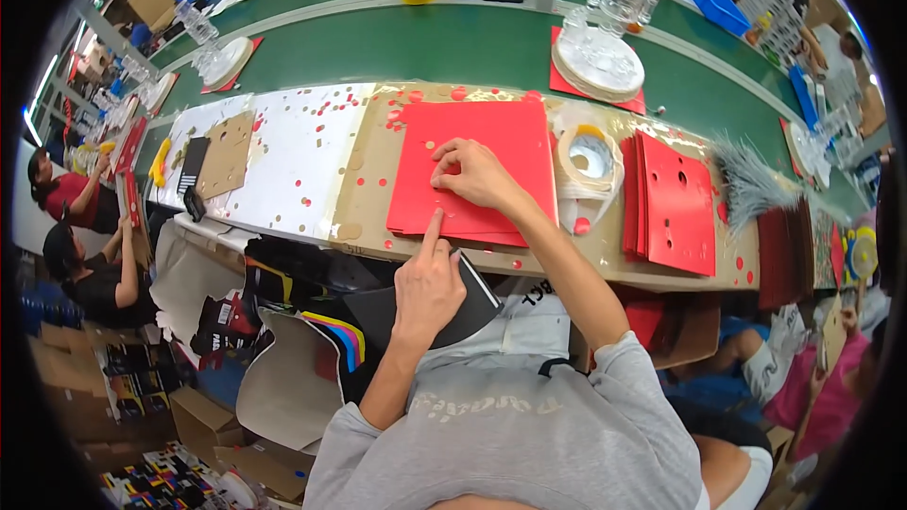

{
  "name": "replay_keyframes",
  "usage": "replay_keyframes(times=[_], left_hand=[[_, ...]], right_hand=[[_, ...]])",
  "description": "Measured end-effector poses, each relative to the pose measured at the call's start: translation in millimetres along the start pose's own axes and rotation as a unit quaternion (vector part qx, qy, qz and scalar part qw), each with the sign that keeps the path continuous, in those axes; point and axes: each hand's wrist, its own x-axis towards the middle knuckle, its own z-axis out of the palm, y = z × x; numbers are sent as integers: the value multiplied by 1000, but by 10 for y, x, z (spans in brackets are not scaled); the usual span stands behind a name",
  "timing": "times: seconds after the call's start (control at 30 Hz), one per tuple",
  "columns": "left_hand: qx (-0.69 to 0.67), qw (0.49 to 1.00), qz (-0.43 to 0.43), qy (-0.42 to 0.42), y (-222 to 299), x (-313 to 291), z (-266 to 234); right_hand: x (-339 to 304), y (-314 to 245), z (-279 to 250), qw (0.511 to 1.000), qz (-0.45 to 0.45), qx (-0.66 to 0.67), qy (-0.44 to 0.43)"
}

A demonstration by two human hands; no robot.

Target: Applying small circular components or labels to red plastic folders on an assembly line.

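A stack of flat red sheets [472, 127] lies on the cardboard-covered worktop in front of me. My right hand [477, 175] rests over its middle, thumb and forefinger pinched together at the surface; anything between them is too small to make out. At the near edge of the stack, my left hand [430, 288] has its index finger stretched onto the red surface. Its thumb stands apart and the other fingers curl under. A black sheet with a white edge [482, 307] shows below that hand; whether the hand touches it is unclear.
Beside the stack sits a tape roll [590, 159], then upright red punched cards [680, 203] and grey wire-like strands [751, 179]. Red dots litter the worktop. To the left lie a brown board [227, 153] and a yellow-handled tool [161, 162]. Behind runs a green conveyor [406, 42].
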Motion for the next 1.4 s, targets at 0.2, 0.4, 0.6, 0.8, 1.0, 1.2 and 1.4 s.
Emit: replay_keyframes(times=[0.2, 0.4, 0.6, 0.8, 1.0, 1.2, 1.4], left_hand=[[21, 1000, 3, -5, -15, -22, 13], [21, 1000, 14, -2, -22, -7, 39], [31, 999, 22, -1, -42, -33, 58], [38, 999, 18, -5, 5, -73, 98], [40, 999, 28, 1, -21, -85, 131], [56, 997, 45, 4, -44, -65, 174], [64, 997, 37, -2, -32, -41, 138]], right_hand=[[37, -12, 34, 999, 32, 11, -19], [24, 0, 38, 1000, 21, -15, -9], [-30, -161, 2, 997, 59, -34, 28], [294, 383, -417, 943, -52, -243, 223], [498, 740, -704, 976, 47, -206, 55], [547, 607, -939, 993, 54, -96, 34], [498, 315, -848, 973, 43, -205, 102]])
